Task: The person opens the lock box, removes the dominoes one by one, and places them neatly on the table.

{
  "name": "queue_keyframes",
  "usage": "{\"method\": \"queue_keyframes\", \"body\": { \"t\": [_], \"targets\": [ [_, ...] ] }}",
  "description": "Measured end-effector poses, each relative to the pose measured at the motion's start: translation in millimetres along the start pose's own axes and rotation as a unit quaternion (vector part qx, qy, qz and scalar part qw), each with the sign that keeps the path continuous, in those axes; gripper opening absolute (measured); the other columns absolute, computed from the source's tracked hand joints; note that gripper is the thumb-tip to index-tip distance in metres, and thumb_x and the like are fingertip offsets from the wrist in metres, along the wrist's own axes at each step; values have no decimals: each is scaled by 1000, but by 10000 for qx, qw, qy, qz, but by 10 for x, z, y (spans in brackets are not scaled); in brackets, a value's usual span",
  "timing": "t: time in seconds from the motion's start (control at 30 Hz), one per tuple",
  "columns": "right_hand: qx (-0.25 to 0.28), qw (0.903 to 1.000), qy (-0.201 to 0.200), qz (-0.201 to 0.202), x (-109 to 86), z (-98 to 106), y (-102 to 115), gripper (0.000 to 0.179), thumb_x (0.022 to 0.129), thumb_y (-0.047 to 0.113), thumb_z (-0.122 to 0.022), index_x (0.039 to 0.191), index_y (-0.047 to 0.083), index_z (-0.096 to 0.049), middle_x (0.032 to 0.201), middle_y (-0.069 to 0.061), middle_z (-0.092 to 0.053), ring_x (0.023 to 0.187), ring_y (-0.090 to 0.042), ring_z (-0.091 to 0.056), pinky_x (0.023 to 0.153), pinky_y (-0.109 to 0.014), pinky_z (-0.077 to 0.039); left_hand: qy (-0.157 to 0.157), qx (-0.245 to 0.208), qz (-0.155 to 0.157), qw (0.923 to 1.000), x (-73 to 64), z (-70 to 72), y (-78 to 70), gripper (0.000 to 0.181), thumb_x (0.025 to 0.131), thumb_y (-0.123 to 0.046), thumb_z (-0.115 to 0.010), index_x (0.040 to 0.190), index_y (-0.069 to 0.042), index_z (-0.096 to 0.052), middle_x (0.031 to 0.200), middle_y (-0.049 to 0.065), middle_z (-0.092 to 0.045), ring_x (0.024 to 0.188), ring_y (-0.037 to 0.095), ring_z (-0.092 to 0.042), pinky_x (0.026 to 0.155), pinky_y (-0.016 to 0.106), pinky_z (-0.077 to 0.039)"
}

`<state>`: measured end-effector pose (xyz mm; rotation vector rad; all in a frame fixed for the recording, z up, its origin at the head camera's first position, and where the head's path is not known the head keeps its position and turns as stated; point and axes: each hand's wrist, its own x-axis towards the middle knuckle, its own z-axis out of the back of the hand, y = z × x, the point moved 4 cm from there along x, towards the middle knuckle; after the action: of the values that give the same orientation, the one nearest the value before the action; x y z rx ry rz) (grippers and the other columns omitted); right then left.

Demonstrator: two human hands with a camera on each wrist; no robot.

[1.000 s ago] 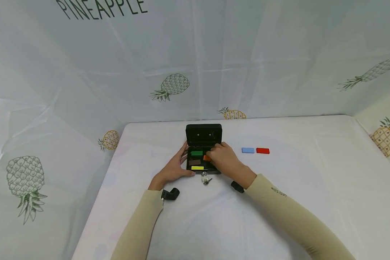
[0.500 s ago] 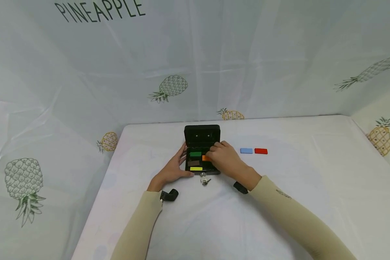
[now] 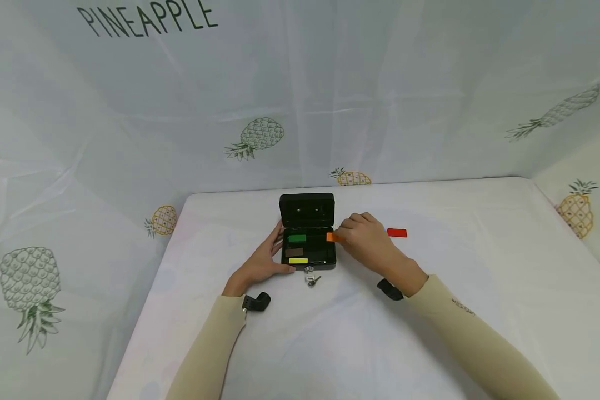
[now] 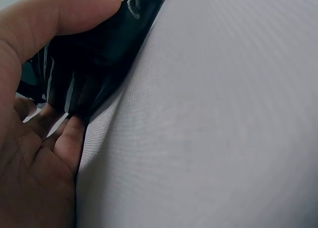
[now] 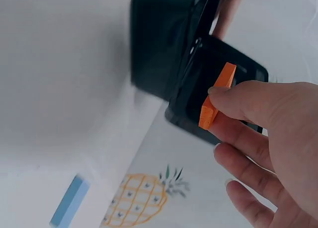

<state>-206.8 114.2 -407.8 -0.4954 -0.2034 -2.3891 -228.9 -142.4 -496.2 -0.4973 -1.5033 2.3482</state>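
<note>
A small black metal cash box (image 3: 307,210) stands with its lid raised on the white-covered table. My left hand (image 3: 260,264) steadies its left side, thumb at the front corner and fingers along the side. Between thumb and index finger, my right hand (image 3: 372,244) pinches an orange rectangular block (image 5: 218,91) over the box's right part; the other fingers are loosely bent. On the left inside the box lie a green block (image 3: 296,238), a brown block (image 3: 294,252) and a yellow block (image 3: 298,260). Keys (image 3: 311,280) hang from the front lock.
A red block (image 3: 397,233) lies on the table right of the right hand. The light blue block (image 5: 69,202) shows in the right wrist view; in the head view the hand hides it. Pineapple-printed white cloth (image 3: 405,111) surrounds the table.
My right hand has lifted the orange block and moved right with it, from mid-box to the right edge. The left hand stays at the box.
</note>
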Motion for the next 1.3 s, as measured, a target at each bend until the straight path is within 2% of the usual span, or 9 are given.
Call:
{"method": "queue_keyframes", "body": {
  "t": [0.3, 0.67, 0.93, 1.3],
  "targets": [
    [195, 9992, -66, -341, -249, 41, -253, 24, 77, 4, -94, 98, 8, -83, 96, -4, -79, 94, -26, -69, 88, -42, -60, 43, -56, 4, 10000, -14, 7, 28, 128, 83, -3, -88, 172, -20, 2, 175, 17, -13, 159, 38, -26, 130, 45, -30],
    [188, 9980, 125, -590, -501, -14, -452, 22, 79, 1, -91, 99, 5, -83, 97, -7, -79, 93, -28, -67, 84, -43, -59, 112, -86, 38, 9999, -17, 0, -1, 127, 84, -2, -87, 172, -19, 3, 176, 15, -11, 160, 37, -25, 131, 44, -28],
    [171, 9978, 195, -610, -610, -83, -541, 25, 77, -1, -92, 100, 4, -83, 99, -9, -79, 91, -29, -67, 81, -43, -58, 160, 42, 45, 9999, -14, -5, -35, 127, 85, -1, -86, 172, -18, 4, 176, 16, -11, 161, 36, -24, 132, 43, -27],
    [210, 9972, 253, -667, -684, -169, -645, 24, 77, -3, -91, 98, 4, -83, 96, -8, -78, 93, -31, -69, 84, -47, -61, 153, 196, 38, 9997, 3, -10, -39, 127, 84, -1, -87, 172, -17, 4, 176, 16, -12, 160, 35, -25, 132, 41, -26]
  ]
}}
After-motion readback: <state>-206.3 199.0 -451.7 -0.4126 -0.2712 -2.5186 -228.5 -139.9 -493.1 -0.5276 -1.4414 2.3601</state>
